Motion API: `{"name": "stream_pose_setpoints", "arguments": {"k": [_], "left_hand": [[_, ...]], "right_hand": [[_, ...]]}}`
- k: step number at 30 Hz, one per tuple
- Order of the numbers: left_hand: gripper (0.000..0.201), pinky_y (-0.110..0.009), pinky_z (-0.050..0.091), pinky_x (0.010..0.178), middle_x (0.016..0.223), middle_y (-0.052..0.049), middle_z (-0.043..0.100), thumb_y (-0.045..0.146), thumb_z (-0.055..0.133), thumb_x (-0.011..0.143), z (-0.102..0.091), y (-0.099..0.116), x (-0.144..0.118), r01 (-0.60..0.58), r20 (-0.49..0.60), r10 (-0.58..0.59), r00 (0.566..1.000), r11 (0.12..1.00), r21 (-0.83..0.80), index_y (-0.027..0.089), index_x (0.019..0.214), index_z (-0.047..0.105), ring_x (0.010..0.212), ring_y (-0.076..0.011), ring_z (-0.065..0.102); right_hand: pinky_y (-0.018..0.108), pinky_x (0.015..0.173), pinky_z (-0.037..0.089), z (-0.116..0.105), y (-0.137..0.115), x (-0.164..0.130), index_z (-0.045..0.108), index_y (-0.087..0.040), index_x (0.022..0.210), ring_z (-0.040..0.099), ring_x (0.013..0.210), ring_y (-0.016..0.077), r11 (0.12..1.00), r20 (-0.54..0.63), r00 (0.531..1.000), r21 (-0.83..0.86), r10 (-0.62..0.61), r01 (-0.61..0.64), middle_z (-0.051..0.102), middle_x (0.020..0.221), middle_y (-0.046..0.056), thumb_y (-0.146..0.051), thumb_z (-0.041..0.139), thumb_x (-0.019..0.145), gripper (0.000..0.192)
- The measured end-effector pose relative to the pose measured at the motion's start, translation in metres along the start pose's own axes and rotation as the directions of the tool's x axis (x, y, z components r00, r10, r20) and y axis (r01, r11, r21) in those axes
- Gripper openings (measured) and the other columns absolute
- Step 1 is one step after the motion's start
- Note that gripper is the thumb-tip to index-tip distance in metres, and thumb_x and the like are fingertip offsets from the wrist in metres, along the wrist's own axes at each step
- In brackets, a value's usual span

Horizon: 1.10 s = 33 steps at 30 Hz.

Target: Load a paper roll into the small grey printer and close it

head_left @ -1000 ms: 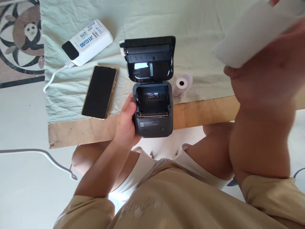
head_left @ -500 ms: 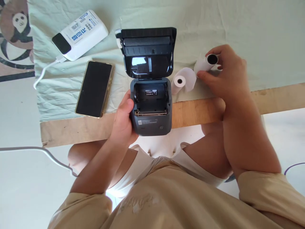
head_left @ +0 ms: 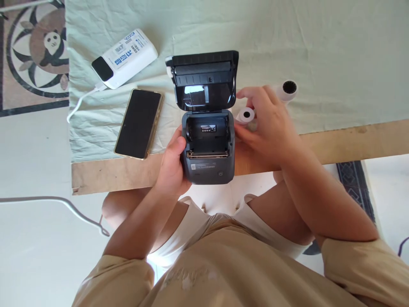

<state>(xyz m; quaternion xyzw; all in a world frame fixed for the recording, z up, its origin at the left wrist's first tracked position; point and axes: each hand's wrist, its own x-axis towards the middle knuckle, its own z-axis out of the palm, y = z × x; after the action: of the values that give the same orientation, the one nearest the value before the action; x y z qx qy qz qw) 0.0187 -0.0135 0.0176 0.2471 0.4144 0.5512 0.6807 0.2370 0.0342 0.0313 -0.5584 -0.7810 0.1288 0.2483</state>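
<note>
My left hand (head_left: 174, 164) is closed around the left side of a dark grey thermal printer (head_left: 209, 170), held at the table's front edge. Its black lid (head_left: 204, 81) is raised, and the paper bay inside holds no roll. Just right of the printer stands a small white paper roll (head_left: 245, 116) with a dark core. My right hand (head_left: 265, 117) reaches around that roll, thumb and forefinger apart on either side of it. Behind the knuckles lies a second white roll (head_left: 289, 89) with a wider black core, partly hidden by the hand.
A phone (head_left: 139, 123) lies face up left of the printer. Beyond it is a white power bank (head_left: 126, 57) with a white cable (head_left: 79, 102) plugged in. A pale green cloth (head_left: 345, 64) covers the table, leaving a bare wooden front edge (head_left: 354, 136).
My right hand has left the wide-core roll and moved left to the small roll beside the printer. My left hand still holds the printer. The whole view has shifted slightly.
</note>
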Motion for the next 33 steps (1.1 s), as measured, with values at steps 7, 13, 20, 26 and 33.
{"name": "stream_pose_setpoints", "arguments": {"k": [7, 13, 20, 26, 33], "left_hand": [[0.035, -0.043, 0.066, 0.109, 0.108, -0.005, 0.086, 0.058, 0.07, 0.099, -0.003, 0.001, -0.003, 0.022, -0.01, -0.022, 1.0, 1.0, -0.014, 0.028, 0.115, 0.077, 0.143, -0.035, 0.073], [0.041, -0.047, 0.067, 0.108, 0.1, -0.005, 0.085, 0.062, 0.06, 0.102, -0.011, -0.004, 0.001, -0.023, 0.011, 0.023, 1.0, 1.0, 0.002, 0.026, 0.113, 0.074, 0.139, -0.0356, 0.076], [0.045, -0.048, 0.068, 0.108, 0.093, -0.005, 0.083, 0.066, 0.057, 0.101, -0.016, -0.008, 0.006, -0.042, 0.055, 0.042, 0.998, 0.999, -0.011, 0.026, 0.113, 0.074, 0.135, -0.0349, 0.078], [0.044, -0.051, 0.067, 0.11, 0.098, -0.006, 0.083, 0.063, 0.058, 0.101, -0.016, -0.013, 0.008, -0.061, 0.078, 0.062, 0.995, 0.998, -0.022, 0.025, 0.116, 0.073, 0.137, -0.0363, 0.077], [0.048, -0.05, 0.068, 0.107, 0.105, -0.007, 0.082, 0.068, 0.06, 0.1, -0.014, -0.014, 0.01, -0.069, 0.085, 0.066, 0.994, 0.997, 0.029, 0.026, 0.12, 0.07, 0.14, -0.0377, 0.075]], "right_hand": [[0.044, 0.086, 0.068, 0.017, 0.019, -0.001, 0.049, -0.031, 0.147, 0.078, 0.097, 0.0244, 0.852, -0.065, 0.98, 0.507, 0.187, -0.129, 0.079, 0.116, 0.006, -0.047, 0.076, 0.096, 0.06], [0.048, 0.095, 0.071, 0.012, -0.01, -0.001, 0.066, -0.034, 0.13, 0.078, 0.123, 0.0278, 0.332, 0.184, 0.911, 0.89, 0.368, -0.313, 0.078, 0.135, 0.004, -0.047, 0.078, 0.093, 0.041], [0.039, 0.081, 0.074, 0.002, -0.011, 0.003, 0.069, -0.032, 0.118, 0.077, 0.112, 0.0255, -0.083, 0.431, 0.804, 0.895, 0.409, -0.438, 0.077, 0.123, 0.003, -0.038, 0.085, 0.082, 0.039], [0.029, 0.073, 0.068, 0.008, 0.0, -0.002, 0.074, -0.034, 0.114, 0.073, 0.105, 0.019, 0.061, 0.319, 0.847, 0.924, 0.426, -0.378, 0.076, 0.121, -0.001, -0.036, 0.09, 0.081, 0.037], [0.029, 0.079, 0.071, 0.015, 0.008, 0.0, 0.071, -0.03, 0.116, 0.075, 0.099, 0.0168, -0.004, 0.344, 0.83, 0.925, 0.44, -0.381, 0.077, 0.11, -0.001, -0.044, 0.093, 0.079, 0.045]]}}
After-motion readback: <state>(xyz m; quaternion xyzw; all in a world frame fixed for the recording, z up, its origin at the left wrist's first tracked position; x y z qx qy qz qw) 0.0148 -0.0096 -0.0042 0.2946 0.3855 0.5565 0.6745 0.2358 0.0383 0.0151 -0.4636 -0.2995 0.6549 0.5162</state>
